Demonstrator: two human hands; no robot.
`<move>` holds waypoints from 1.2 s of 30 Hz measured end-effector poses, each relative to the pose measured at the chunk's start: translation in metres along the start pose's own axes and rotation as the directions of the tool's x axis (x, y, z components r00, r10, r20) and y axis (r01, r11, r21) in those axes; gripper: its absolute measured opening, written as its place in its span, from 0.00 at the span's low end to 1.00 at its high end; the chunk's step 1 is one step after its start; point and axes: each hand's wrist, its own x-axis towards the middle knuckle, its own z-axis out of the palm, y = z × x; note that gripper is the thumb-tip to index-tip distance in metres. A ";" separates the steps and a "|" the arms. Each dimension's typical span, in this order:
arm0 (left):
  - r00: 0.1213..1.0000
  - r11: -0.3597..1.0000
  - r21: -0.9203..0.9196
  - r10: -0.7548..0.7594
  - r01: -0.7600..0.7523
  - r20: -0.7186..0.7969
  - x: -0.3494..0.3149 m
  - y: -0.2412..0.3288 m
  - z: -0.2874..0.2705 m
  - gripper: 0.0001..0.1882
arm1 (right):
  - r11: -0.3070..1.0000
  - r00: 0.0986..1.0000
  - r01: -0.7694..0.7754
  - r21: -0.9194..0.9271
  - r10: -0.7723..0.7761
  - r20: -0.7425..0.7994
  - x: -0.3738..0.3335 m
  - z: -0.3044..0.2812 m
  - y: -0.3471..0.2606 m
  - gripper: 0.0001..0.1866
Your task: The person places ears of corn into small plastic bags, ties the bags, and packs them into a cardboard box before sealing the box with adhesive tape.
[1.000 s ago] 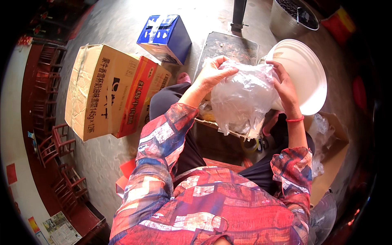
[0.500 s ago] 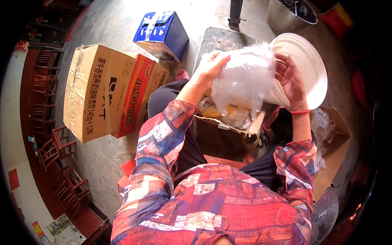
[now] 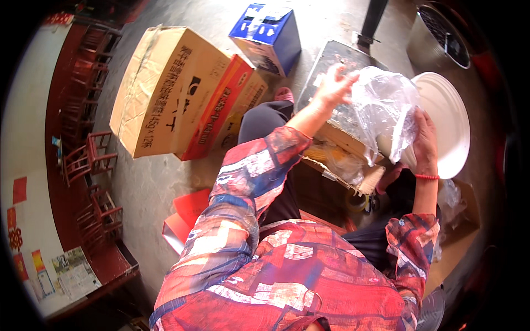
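- My left hand is up around 12 o'clock in the head view, fingers pinched on the top edge of a clear plastic bag, pulling the film up and toward 10 o'clock.
- My right hand sits at about 2 o'clock, wrapped around the lower end of the bag, where something pale and round bulges through the plastic. It's also pressed against the rim of the white plate, so it's gripping both at once as far as I can tell.
- The bag hangs between my two hands, above the open carton on my lap, and overlaps the plate's left edge.
- Handling guess: the film is thin, crinkly, floppy and nearly weightless. It probably slides on itself, so a pinch at the edge works better than a flat palm.
- The plate looks stiff, smooth and breakable. I'd hold it by the rim with my thumb on the face, not through loose plastic where it could slip.
- Around me: a big brown cardboard box at 10 o'clock, a red box leaning against it, a blue box at 11 o'clock and a metal tub at 1 o'clock.
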 end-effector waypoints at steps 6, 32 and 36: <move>0.914 0.851 0.525 -0.215 0.002 0.344 -0.020 -0.006 0.018 0.54 | 0.989 0.999 -0.022 0.146 0.016 0.040 -0.015 0.027 -0.006 0.14; 0.994 0.971 -0.219 0.075 -0.092 -0.083 0.004 -0.007 -0.003 0.15 | 0.994 0.987 0.076 0.073 -0.065 -0.149 -0.014 0.019 -0.016 0.12; 1.000 0.952 -0.303 0.029 -0.028 -0.004 -0.001 0.016 -0.010 0.12 | 0.973 0.989 0.034 -0.227 -0.065 -0.132 -0.012 0.014 -0.018 0.17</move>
